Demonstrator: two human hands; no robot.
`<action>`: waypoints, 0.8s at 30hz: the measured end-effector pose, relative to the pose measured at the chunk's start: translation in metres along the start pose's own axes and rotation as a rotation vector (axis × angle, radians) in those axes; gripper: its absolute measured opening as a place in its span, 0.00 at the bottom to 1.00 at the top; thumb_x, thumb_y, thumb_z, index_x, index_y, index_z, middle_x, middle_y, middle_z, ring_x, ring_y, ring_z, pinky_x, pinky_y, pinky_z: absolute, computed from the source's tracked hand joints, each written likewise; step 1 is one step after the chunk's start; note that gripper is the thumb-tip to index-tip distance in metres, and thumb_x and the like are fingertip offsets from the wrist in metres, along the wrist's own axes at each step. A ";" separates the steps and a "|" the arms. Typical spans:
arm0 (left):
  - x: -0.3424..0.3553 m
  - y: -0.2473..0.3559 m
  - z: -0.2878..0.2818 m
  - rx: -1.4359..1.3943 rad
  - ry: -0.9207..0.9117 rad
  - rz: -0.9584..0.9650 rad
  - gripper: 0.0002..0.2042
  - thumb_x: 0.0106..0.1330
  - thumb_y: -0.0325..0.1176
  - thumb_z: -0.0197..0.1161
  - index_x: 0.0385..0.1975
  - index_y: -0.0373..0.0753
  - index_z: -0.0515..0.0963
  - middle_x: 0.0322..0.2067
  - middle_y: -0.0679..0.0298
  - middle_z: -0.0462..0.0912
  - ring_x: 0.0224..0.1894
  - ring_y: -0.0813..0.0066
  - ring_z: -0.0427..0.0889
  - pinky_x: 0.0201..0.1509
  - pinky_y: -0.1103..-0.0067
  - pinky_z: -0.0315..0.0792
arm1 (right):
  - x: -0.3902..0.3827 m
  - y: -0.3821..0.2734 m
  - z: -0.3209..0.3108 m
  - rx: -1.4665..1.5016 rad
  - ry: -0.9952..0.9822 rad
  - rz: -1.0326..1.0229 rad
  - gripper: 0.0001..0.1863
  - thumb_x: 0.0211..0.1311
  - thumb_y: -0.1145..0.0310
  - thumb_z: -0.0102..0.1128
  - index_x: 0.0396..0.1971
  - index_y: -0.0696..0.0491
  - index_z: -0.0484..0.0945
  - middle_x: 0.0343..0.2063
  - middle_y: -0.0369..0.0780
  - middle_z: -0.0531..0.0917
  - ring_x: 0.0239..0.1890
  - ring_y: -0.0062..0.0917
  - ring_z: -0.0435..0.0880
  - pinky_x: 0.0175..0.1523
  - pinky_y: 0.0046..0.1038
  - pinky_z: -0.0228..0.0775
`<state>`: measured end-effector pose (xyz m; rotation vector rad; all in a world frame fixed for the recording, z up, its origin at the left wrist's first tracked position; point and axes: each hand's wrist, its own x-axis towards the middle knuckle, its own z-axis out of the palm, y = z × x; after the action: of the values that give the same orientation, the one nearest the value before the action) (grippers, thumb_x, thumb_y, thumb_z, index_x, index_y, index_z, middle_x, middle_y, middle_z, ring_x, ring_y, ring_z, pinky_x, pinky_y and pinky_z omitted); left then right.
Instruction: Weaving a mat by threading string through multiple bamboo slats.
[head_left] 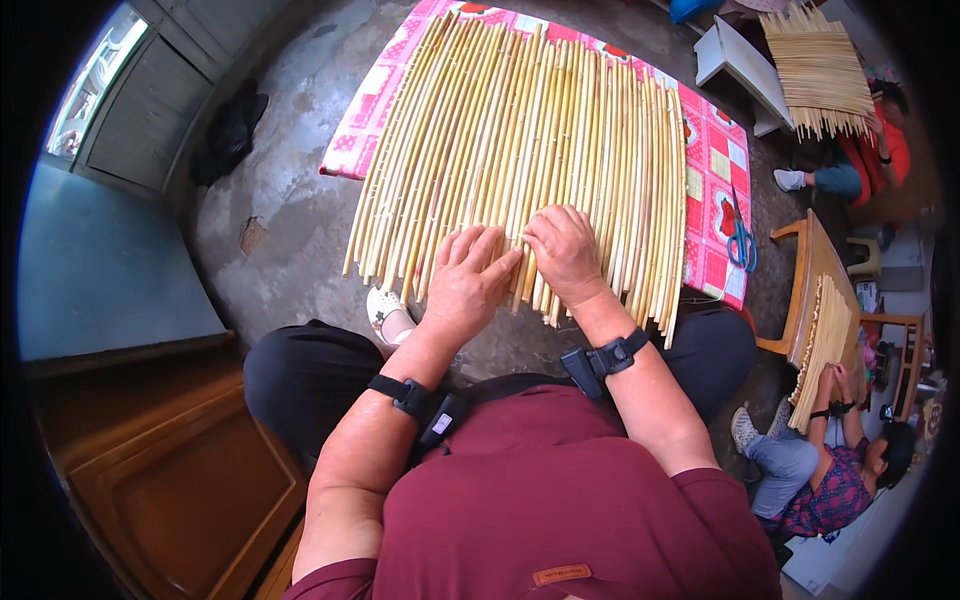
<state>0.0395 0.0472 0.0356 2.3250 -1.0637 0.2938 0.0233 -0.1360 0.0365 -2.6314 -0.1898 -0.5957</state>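
A mat of pale yellow stalks (pixel 540 140), tied side by side with rows of thread, lies over the table in front of me. My left hand (pixel 470 275) rests on its near edge, fingers bent and pressed together, thumb and forefinger pointing at the middle. Close beside it, my right hand (pixel 563 255) is curled over the stalks, its thumb and forefinger pinched near the left fingertips. Whatever lies between the fingertips is too small to make out. Stalk ends stick out below both hands at uneven lengths.
A pink checked tablecloth (pixel 712 170) covers the table, with blue-handled scissors (pixel 741 246) at its right. Two people work on similar mats on the right, one by a wooden table (pixel 812 260). A wooden cabinet (pixel 190 490) stands on the left; a dark cloth (pixel 228 132) lies on the floor.
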 end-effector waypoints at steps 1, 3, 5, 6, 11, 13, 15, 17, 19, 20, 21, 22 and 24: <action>0.000 0.001 0.000 0.005 -0.001 -0.010 0.14 0.55 0.31 0.61 0.43 0.50 0.82 0.53 0.58 0.74 0.58 0.58 0.68 0.62 0.63 0.60 | 0.000 0.001 0.000 0.024 0.009 -0.014 0.05 0.47 0.72 0.63 0.24 0.50 0.75 0.28 0.35 0.76 0.36 0.29 0.75 0.43 0.31 0.64; 0.003 0.001 -0.003 -0.007 -0.011 -0.035 0.14 0.55 0.31 0.61 0.42 0.50 0.82 0.53 0.59 0.74 0.58 0.58 0.68 0.62 0.64 0.60 | 0.002 -0.001 0.001 0.038 0.014 -0.024 0.05 0.47 0.72 0.62 0.24 0.51 0.75 0.28 0.35 0.76 0.36 0.30 0.75 0.43 0.31 0.64; 0.004 0.000 -0.002 -0.016 -0.017 -0.065 0.13 0.56 0.32 0.61 0.41 0.51 0.83 0.53 0.59 0.74 0.59 0.58 0.68 0.62 0.64 0.59 | 0.004 -0.003 0.002 0.052 0.022 -0.034 0.05 0.47 0.73 0.62 0.24 0.51 0.74 0.27 0.35 0.76 0.35 0.30 0.75 0.42 0.31 0.64; 0.005 0.001 -0.002 -0.021 -0.017 -0.069 0.13 0.56 0.32 0.61 0.41 0.51 0.83 0.53 0.59 0.74 0.59 0.58 0.68 0.62 0.64 0.59 | 0.006 -0.004 0.002 0.047 0.015 -0.042 0.04 0.47 0.74 0.61 0.23 0.51 0.74 0.26 0.36 0.75 0.35 0.30 0.75 0.42 0.31 0.64; 0.008 0.006 -0.001 0.061 -0.044 -0.070 0.14 0.54 0.31 0.60 0.42 0.50 0.82 0.54 0.58 0.74 0.59 0.58 0.68 0.63 0.63 0.58 | 0.010 -0.005 0.004 -0.027 0.002 -0.073 0.05 0.47 0.76 0.57 0.22 0.52 0.70 0.24 0.38 0.74 0.32 0.32 0.73 0.41 0.31 0.63; 0.008 0.006 0.001 0.068 -0.040 -0.069 0.15 0.54 0.31 0.60 0.42 0.49 0.82 0.54 0.58 0.74 0.58 0.58 0.68 0.63 0.63 0.58 | 0.013 -0.002 0.003 -0.016 0.045 -0.105 0.05 0.48 0.76 0.56 0.22 0.52 0.70 0.24 0.38 0.73 0.32 0.32 0.73 0.42 0.31 0.63; 0.007 0.005 0.004 0.078 -0.038 -0.070 0.16 0.53 0.32 0.60 0.43 0.48 0.82 0.53 0.58 0.74 0.58 0.58 0.68 0.64 0.62 0.58 | 0.015 -0.003 0.000 -0.001 0.087 -0.137 0.04 0.48 0.76 0.56 0.22 0.52 0.69 0.23 0.38 0.72 0.32 0.32 0.72 0.42 0.31 0.63; 0.006 0.003 0.006 0.093 -0.041 -0.068 0.16 0.53 0.32 0.60 0.43 0.48 0.81 0.53 0.57 0.74 0.58 0.58 0.68 0.65 0.61 0.57 | 0.016 -0.005 -0.008 0.057 0.166 -0.106 0.04 0.51 0.76 0.55 0.23 0.53 0.69 0.23 0.37 0.72 0.31 0.31 0.72 0.43 0.31 0.64; 0.008 0.003 0.003 0.097 -0.039 -0.083 0.16 0.53 0.32 0.60 0.43 0.47 0.81 0.53 0.57 0.74 0.58 0.57 0.68 0.65 0.61 0.57 | 0.035 -0.017 -0.036 0.099 0.340 -0.083 0.04 0.58 0.76 0.55 0.25 0.53 0.71 0.24 0.37 0.72 0.31 0.29 0.73 0.42 0.30 0.67; 0.009 0.007 0.002 0.082 -0.041 -0.077 0.16 0.53 0.32 0.60 0.43 0.47 0.81 0.52 0.57 0.74 0.58 0.57 0.69 0.64 0.60 0.57 | 0.041 -0.019 -0.051 0.113 0.420 -0.034 0.04 0.60 0.75 0.55 0.27 0.54 0.71 0.25 0.37 0.73 0.31 0.28 0.73 0.41 0.29 0.68; 0.013 0.007 0.000 0.099 -0.044 -0.072 0.16 0.53 0.31 0.60 0.44 0.47 0.81 0.53 0.57 0.73 0.58 0.57 0.68 0.64 0.60 0.57 | 0.045 -0.016 -0.057 0.256 0.462 0.082 0.03 0.60 0.75 0.56 0.28 0.54 0.72 0.26 0.37 0.75 0.31 0.27 0.75 0.40 0.28 0.69; 0.013 0.007 0.002 0.096 -0.043 -0.066 0.16 0.53 0.31 0.60 0.44 0.47 0.81 0.53 0.57 0.73 0.58 0.57 0.68 0.64 0.60 0.57 | 0.048 -0.011 -0.061 0.400 0.503 0.197 0.02 0.60 0.75 0.57 0.29 0.55 0.73 0.27 0.38 0.76 0.31 0.26 0.76 0.40 0.27 0.70; 0.006 0.003 0.006 0.072 -0.042 -0.073 0.17 0.53 0.30 0.60 0.45 0.47 0.79 0.54 0.57 0.72 0.59 0.57 0.67 0.64 0.60 0.57 | 0.041 0.005 -0.046 0.492 0.436 0.324 0.02 0.58 0.74 0.61 0.31 0.54 0.77 0.29 0.38 0.79 0.31 0.24 0.78 0.41 0.26 0.73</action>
<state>0.0416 0.0386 0.0346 2.4383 -1.0003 0.2603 0.0436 -0.1589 0.0896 -1.9513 0.1973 -0.8596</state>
